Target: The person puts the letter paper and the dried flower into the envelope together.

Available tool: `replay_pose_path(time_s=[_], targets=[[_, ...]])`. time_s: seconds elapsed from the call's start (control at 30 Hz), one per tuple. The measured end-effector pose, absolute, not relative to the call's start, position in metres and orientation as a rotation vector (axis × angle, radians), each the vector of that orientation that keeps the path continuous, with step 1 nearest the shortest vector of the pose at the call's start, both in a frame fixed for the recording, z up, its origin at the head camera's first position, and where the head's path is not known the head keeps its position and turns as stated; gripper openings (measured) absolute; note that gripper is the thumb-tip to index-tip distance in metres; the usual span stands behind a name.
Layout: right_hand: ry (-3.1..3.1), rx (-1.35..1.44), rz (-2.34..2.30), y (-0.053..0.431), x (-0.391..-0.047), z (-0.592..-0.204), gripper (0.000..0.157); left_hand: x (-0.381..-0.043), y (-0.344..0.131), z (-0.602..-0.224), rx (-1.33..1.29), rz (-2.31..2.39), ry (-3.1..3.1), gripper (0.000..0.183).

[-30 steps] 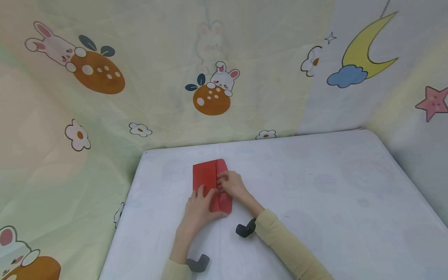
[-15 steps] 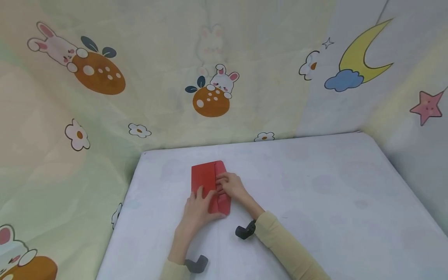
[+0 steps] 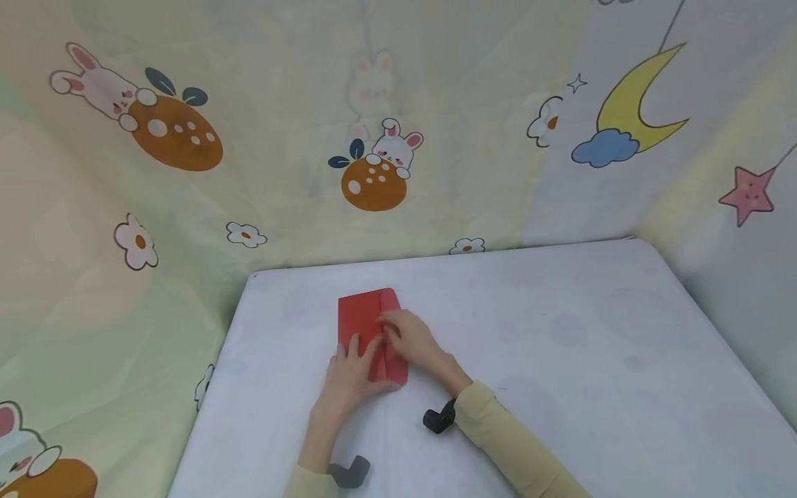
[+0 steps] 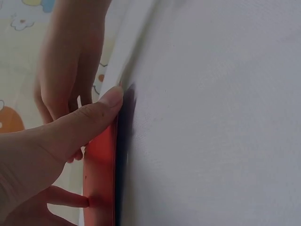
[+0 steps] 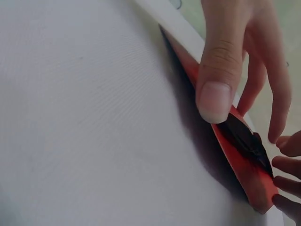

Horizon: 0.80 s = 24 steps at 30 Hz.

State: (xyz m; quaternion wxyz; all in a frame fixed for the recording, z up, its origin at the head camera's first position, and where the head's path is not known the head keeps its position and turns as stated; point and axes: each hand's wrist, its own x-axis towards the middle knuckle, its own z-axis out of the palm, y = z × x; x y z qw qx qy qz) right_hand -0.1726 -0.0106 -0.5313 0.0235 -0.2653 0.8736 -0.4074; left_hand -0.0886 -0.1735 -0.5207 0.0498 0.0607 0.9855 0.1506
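Note:
A red paper envelope (image 3: 360, 312) lies on the white-covered table, its paler red flap (image 3: 396, 368) spread out to the right. My left hand (image 3: 351, 377) rests on its near part, fingers spread over the face and thumb near the flap's lower corner. My right hand (image 3: 416, 342) is over the flap, bent fingertips at the line where flap meets body. In the right wrist view the envelope (image 5: 256, 186) gapes along one side, dark within; whether that dark patch is shadow or contents I cannot tell. No pinch by the right thumb and fingers is visible there.
The white table (image 3: 560, 373) extends widely to the right. Behind it hangs a curtain (image 3: 280, 138) printed with rabbits, flowers and a moon. A black wrist camera (image 3: 439, 417) sits by the right cuff, a grey one (image 3: 351, 472) by the left.
My right hand has shifted slightly left, its fingertips passing from the flap onto the envelope's body edge. The left hand stays in place on the envelope. The view has tilted slightly.

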Motion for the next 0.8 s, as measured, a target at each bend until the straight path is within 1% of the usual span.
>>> replay_pose_path(time_s=[0.1, 0.2, 0.37, 0.53, 0.8], targets=[[2.731, -0.934, -1.138, -0.011, -0.172, -0.537, 0.033, -0.088, -0.173, -0.521, 0.192, 0.440, 2.998, 0.096], [2.734, -0.967, -1.070, -0.011, -0.172, -0.540, 0.035, -0.087, -0.173, -0.522, 0.188, 0.448, 2.988, 0.094], [2.746, -0.958, -1.010, -0.010, -0.170, -0.542, 0.038, -0.087, -0.172, -0.523, 0.165, 0.456, 2.982, 0.087], [2.744, -0.977, -0.981, -0.010, -0.169, -0.546, 0.039, -0.088, -0.173, -0.527, 0.180, 0.418, 3.021, 0.074], [2.734, -0.985, -0.987, -0.009, -0.169, -0.549, 0.041, -0.090, -0.172, -0.534, 0.276, 0.352, 3.053, 0.072]])
